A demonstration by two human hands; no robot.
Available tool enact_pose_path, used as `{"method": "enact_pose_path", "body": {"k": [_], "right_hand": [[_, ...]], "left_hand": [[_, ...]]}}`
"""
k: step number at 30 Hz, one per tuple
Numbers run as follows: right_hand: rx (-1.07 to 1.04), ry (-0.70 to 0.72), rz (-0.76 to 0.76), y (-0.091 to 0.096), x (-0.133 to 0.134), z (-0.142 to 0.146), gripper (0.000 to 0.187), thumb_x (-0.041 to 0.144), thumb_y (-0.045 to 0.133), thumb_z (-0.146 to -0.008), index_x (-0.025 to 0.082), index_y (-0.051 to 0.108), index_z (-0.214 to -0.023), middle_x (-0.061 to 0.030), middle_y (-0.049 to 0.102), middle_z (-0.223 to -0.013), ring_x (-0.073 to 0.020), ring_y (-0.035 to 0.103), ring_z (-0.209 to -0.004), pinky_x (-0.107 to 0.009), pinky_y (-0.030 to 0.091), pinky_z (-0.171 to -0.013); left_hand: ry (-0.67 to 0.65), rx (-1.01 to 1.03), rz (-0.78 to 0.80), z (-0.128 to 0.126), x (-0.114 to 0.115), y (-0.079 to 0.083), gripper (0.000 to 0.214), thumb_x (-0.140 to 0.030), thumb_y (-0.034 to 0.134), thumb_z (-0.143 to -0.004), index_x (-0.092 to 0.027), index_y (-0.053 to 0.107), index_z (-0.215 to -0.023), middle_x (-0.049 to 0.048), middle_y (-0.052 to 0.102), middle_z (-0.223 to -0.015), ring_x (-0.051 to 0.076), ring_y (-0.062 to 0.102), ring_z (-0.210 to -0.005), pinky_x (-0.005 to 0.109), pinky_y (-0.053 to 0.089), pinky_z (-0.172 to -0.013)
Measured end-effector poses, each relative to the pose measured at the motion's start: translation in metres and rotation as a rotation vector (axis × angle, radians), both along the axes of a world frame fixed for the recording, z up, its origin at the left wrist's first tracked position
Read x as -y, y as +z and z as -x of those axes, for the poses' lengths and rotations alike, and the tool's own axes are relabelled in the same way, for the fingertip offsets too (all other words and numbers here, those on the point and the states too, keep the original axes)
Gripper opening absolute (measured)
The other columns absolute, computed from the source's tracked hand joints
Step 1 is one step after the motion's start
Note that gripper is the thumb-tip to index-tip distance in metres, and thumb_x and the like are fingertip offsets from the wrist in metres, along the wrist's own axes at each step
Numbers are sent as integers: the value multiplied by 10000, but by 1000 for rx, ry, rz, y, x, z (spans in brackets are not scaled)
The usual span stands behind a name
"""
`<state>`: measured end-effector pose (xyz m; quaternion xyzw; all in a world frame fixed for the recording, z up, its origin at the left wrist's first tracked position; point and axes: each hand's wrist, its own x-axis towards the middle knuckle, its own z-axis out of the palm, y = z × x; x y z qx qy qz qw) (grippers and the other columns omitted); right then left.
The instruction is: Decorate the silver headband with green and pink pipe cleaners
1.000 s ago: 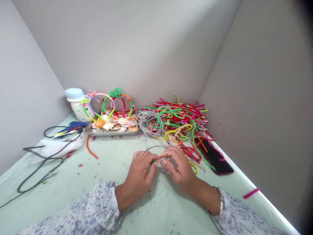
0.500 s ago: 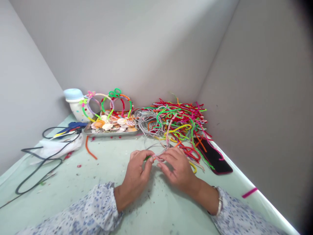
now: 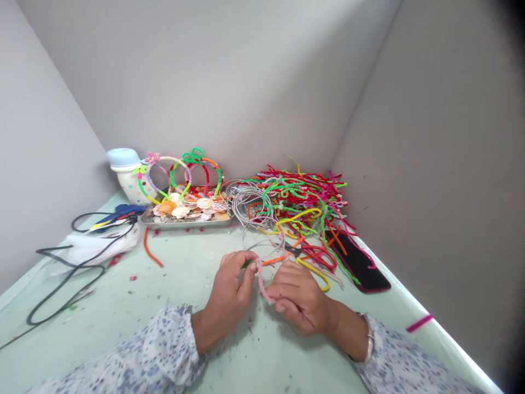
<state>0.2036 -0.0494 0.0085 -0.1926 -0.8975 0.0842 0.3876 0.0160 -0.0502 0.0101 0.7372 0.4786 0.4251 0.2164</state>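
My left hand [image 3: 230, 284] pinches the end of a thin wire hoop [image 3: 262, 246] where a green bit and an orange pipe cleaner [image 3: 273, 260] meet. A pale pink pipe cleaner [image 3: 262, 282] runs from that spot down into my right hand [image 3: 299, 295], whose fingers are curled closed around it. Both hands rest low over the pale green table [image 3: 164, 306], close together, in front of a big heap of coloured pipe cleaners [image 3: 303, 208].
A metal tray of shells [image 3: 188, 210] with finished decorated hoops [image 3: 182, 172] stands at the back, a white jar [image 3: 127, 175] beside it. A glue gun [image 3: 118, 213] and black cable [image 3: 61, 273] lie left. A dark phone [image 3: 361, 265] lies right. Grey walls enclose the table.
My right hand has pulled back toward me and down, drawing the pale pink pipe cleaner out from the hoop. My left hand has stayed in place.
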Motion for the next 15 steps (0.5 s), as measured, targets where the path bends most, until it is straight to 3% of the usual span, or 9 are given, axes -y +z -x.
{"method": "enact_pose_path", "body": {"k": [8, 15], "right_hand": [[-17, 52, -84, 5, 4, -1, 394, 437, 318, -955, 183, 606, -1040, -63, 609, -684, -212, 557, -627, -368, 407, -626], [-102, 135, -21, 12, 6, -1, 405, 393, 284, -966, 194, 604, -1114, -94, 685, -793, -224, 642, -738, -389, 485, -687]], "left_hand": [[-11, -19, -28, 0, 1, 0, 165, -216, 436, -925, -211, 593, -975, 46, 652, -934, 224, 555, -929, 380, 429, -845], [7, -19, -50, 0, 0, -1, 167, -224, 434, -913, -214, 598, -942, 49, 655, -910, 230, 568, -907, 380, 441, -820]]}}
